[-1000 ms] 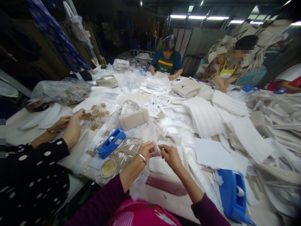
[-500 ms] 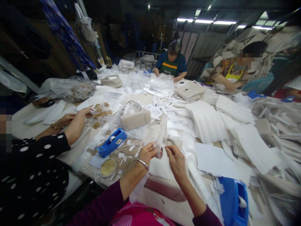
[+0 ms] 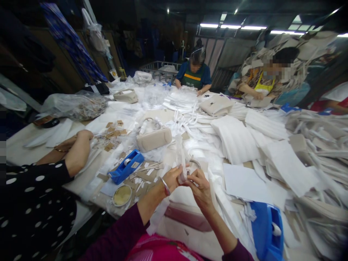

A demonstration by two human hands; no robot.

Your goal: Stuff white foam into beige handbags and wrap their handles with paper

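Closed around the lower end of a bag handle wrapped in white translucent wrapping [image 3: 179, 154], my left hand [image 3: 173, 179] holds it up over the bag in front of me. My right hand [image 3: 201, 186] is pinched at the same lower end, its fingertips touching the wrapping near a metal ring; my fingers hide what exactly they grip. Below both hands lies a cream handbag [image 3: 187, 217] with a pinkish-brown panel, partly covered by white sheet. A bare curved handle part [image 3: 195, 161] shows just behind my right hand.
Blue tape dispensers stand left [image 3: 126, 166] and right [image 3: 268, 230]. A round tin [image 3: 122, 195] sits near the left edge. Another cream bag [image 3: 154, 139] lies ahead, foam sheets [image 3: 236, 139] to the right. A co-worker's arm [image 3: 78, 146] reaches in from the left; two people work opposite.
My right hand has moved left onto the handle's lower end, where it was apart before. The co-worker's hands at left have drawn back from the brown tags. The view has shifted slightly.
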